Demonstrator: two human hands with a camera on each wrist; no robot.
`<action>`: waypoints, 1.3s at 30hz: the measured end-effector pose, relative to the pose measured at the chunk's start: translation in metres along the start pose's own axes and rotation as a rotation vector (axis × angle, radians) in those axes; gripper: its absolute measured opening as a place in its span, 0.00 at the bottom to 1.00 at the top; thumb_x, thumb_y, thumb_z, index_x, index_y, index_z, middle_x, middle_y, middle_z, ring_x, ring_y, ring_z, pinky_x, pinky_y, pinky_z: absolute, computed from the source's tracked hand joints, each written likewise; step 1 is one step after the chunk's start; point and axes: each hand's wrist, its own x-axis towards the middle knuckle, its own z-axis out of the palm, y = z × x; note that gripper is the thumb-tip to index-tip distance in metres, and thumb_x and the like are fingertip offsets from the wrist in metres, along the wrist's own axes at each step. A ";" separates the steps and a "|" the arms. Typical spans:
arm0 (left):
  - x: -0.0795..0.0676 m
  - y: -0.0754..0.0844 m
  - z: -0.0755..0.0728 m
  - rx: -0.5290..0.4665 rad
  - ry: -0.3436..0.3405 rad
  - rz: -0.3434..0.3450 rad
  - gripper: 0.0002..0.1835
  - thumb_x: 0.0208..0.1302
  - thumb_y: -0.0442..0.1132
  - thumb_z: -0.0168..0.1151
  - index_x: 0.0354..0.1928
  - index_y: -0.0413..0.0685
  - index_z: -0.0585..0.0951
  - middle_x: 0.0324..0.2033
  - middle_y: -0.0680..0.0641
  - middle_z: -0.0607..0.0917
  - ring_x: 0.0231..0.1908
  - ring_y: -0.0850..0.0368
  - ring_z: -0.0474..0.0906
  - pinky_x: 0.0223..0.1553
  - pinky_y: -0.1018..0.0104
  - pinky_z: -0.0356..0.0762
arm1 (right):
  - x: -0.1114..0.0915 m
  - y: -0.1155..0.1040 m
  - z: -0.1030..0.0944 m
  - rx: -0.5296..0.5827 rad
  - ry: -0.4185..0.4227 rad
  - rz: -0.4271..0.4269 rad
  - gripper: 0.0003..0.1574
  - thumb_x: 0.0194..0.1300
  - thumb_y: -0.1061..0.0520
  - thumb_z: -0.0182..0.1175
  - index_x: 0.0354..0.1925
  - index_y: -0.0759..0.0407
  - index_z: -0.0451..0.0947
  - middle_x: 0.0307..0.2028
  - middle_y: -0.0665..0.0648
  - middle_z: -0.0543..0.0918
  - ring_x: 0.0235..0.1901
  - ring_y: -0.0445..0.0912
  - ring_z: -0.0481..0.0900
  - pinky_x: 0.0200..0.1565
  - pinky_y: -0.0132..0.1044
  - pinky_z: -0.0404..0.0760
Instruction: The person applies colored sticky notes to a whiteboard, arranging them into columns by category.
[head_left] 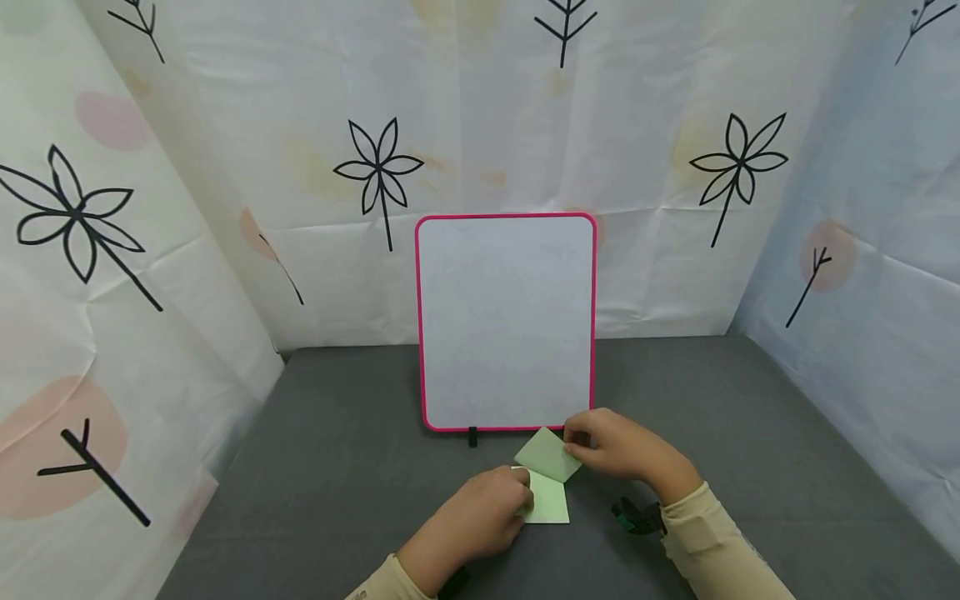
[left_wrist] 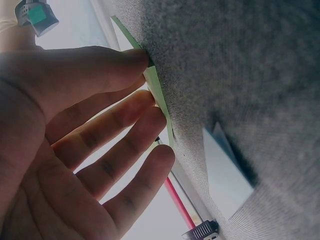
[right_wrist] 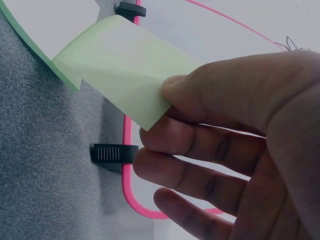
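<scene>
A light green sticky note pad (head_left: 551, 505) lies low over the grey table, in front of the whiteboard. My left hand (head_left: 483, 512) holds the pad at its left edge; in the left wrist view the thumb (left_wrist: 132, 60) lies against the pad's thin edge (left_wrist: 159, 92). Between thumb and index finger, my right hand (head_left: 626, 450) pinches a corner of a single green sticky note (right_wrist: 125, 65). This sheet is tilted up, and its far edge still meets the pad in the right wrist view. The remaining right fingers are spread below the sheet.
A whiteboard (head_left: 506, 325) with a pink frame stands upright on small black feet (right_wrist: 115, 153) just behind the hands. A small pale folded piece (left_wrist: 225, 175) sits on the table in the left wrist view. Patterned cloth (head_left: 645, 275) walls in the table's back and sides.
</scene>
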 end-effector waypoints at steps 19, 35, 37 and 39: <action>0.000 0.000 -0.001 -0.016 -0.006 0.002 0.11 0.55 0.28 0.72 0.28 0.56 0.87 0.26 0.58 0.73 0.24 0.67 0.59 0.27 0.75 0.59 | -0.005 -0.002 -0.010 0.004 0.026 0.012 0.08 0.73 0.63 0.65 0.34 0.54 0.83 0.29 0.42 0.80 0.30 0.32 0.73 0.35 0.33 0.79; -0.001 -0.001 0.000 -0.015 0.023 0.011 0.10 0.55 0.28 0.72 0.28 0.55 0.87 0.26 0.58 0.74 0.25 0.67 0.60 0.28 0.76 0.60 | -0.007 -0.003 -0.017 -0.018 0.058 0.003 0.07 0.74 0.62 0.64 0.36 0.54 0.83 0.31 0.42 0.81 0.31 0.32 0.74 0.36 0.34 0.79; 0.000 -0.001 0.000 -0.019 0.019 0.012 0.10 0.55 0.28 0.72 0.29 0.54 0.88 0.26 0.58 0.75 0.25 0.67 0.60 0.28 0.76 0.60 | -0.008 -0.003 -0.018 -0.017 0.064 0.007 0.07 0.74 0.62 0.65 0.35 0.54 0.83 0.31 0.42 0.81 0.31 0.32 0.74 0.36 0.34 0.79; 0.000 -0.002 0.000 -0.026 0.014 0.012 0.10 0.55 0.28 0.72 0.30 0.54 0.88 0.26 0.58 0.75 0.25 0.67 0.60 0.28 0.76 0.61 | -0.008 -0.003 -0.019 -0.019 0.071 0.002 0.07 0.74 0.62 0.65 0.35 0.54 0.82 0.31 0.43 0.82 0.31 0.32 0.74 0.35 0.34 0.79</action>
